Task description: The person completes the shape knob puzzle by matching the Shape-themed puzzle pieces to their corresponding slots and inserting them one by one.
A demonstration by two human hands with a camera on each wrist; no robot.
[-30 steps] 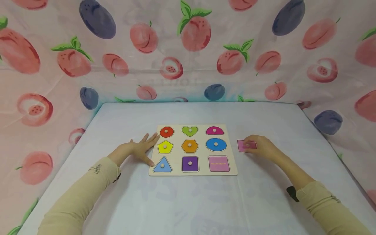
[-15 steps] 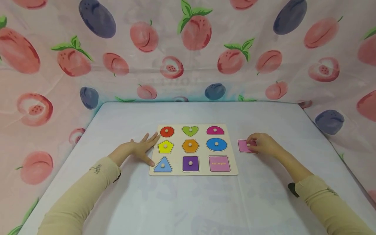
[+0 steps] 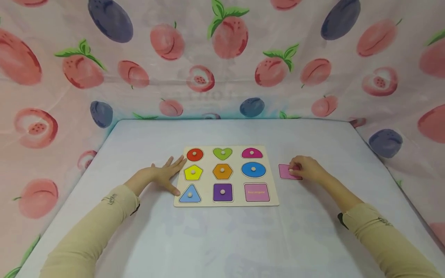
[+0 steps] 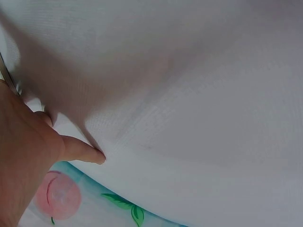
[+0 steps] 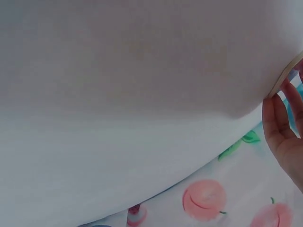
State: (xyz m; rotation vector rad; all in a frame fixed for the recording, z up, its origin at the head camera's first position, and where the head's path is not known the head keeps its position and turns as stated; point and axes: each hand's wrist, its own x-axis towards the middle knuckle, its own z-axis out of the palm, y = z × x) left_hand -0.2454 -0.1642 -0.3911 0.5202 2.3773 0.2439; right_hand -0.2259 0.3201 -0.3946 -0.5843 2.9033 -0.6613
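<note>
A peg puzzle board (image 3: 238,177) lies flat on the white table, with knobbed shapes in its slots; the lower-right slot is bare and printed "Rectangular". My left hand (image 3: 163,175) is spread at the board's left edge, thumb near the blue triangle (image 3: 189,195) and fingertips by the red circle (image 3: 192,157). In the left wrist view the thumb (image 4: 83,150) reaches out straight. Right of the board, my right hand (image 3: 310,168) pinches the pink rectangle puzzle piece (image 3: 284,173) by its knob. The right wrist view shows fingers (image 5: 271,118) at the piece's thin wooden edge (image 5: 285,75).
The white cloth-covered table (image 3: 222,239) extends around the board on every side. A fruit-printed curtain (image 3: 208,58) rises along the back and both sides of the table.
My right fingers have shifted on the pink rectangle piece and now close round its knob. The piece stays right of the board. The left hand keeps its place; the head view has shifted slightly.
</note>
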